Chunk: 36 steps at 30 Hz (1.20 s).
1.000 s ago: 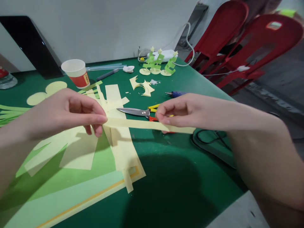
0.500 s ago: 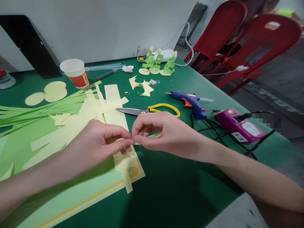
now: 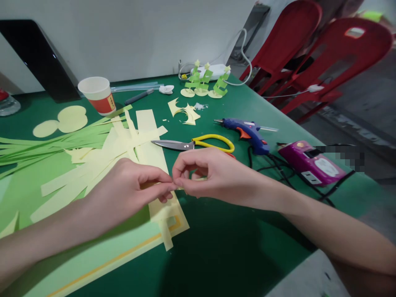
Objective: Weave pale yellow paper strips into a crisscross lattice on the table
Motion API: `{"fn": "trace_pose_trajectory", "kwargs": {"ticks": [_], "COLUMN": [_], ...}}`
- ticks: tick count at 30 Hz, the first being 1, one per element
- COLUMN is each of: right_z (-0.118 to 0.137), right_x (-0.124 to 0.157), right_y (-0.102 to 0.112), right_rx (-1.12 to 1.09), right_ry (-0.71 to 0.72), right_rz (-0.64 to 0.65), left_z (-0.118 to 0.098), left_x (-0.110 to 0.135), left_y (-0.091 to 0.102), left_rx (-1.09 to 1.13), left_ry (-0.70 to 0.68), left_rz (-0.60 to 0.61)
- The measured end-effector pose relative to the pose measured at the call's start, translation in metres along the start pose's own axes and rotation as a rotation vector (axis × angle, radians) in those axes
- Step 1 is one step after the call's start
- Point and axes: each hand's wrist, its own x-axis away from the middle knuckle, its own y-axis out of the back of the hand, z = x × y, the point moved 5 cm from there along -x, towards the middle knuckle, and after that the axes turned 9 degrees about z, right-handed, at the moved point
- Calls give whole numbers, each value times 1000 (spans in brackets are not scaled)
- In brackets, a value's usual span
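Note:
My left hand (image 3: 133, 181) and my right hand (image 3: 213, 173) meet fingertip to fingertip above the green table. Both are closed in a pinch on a narrow pale yellow paper strip (image 3: 201, 179), of which only slivers show between the fingers. Just behind my right hand lie scissors (image 3: 177, 144) with yellow handles. Under and beside my left hand, pale yellow paper pieces (image 3: 151, 156) overlap on larger green sheets (image 3: 102, 255). Long green paper strips (image 3: 83, 134) spread out to the left.
A blue glue gun (image 3: 247, 130) and a purple power box (image 3: 312, 163) with black cords sit on the right. Small paper plants (image 3: 202, 82) stand at the back, near a paper cup (image 3: 97, 97), paper circles (image 3: 72, 119), a pen (image 3: 139, 96) and scraps (image 3: 187, 113). Red chairs (image 3: 340, 62) stand beyond.
My hands stay pinched together and have shifted only slightly. Less of the paper strip shows inside my right hand now.

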Motion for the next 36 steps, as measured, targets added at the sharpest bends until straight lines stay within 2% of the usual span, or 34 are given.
{"fn": "trace_pose_trajectory", "kwargs": {"ticks": [3, 6, 10, 14, 19, 26, 30, 32, 34, 36], "right_z": [-2, -4, -2, -1, -1, -9, -25, -30, -27, -15], "right_x": [1, 1, 3, 9, 19, 37, 48, 51, 50, 44], "right_y": [-2, -4, 3, 20, 46, 82, 106, 116, 120, 110], "right_rx": [-5, -68, -153, -140, -23, 95, 152, 202, 248, 279], "right_ry": [-16, -61, -99, -150, -115, -181, -294, -337, -327, -236], "right_rz": [19, 100, 138, 141, 131, 84, 94, 11, -197, -396], "left_z": [0, -1, 1, 7, 16, 28, 31, 31, 29, 23], "left_x": [0, 0, 0, 2, 8, 12, 12, 9, 6, 3], "left_y": [-2, 0, 18, 46, 73, 90, 89, 85, 78, 67], "left_rx": [36, 75, 115, 132, 101, 61, 81, 88, 89, 76], "left_ry": [40, 74, 99, 135, 223, 222, 198, 207, 207, 180], "left_rz": [24, 61, 74, 47, -136, -254, -231, -204, -176, -126]}}
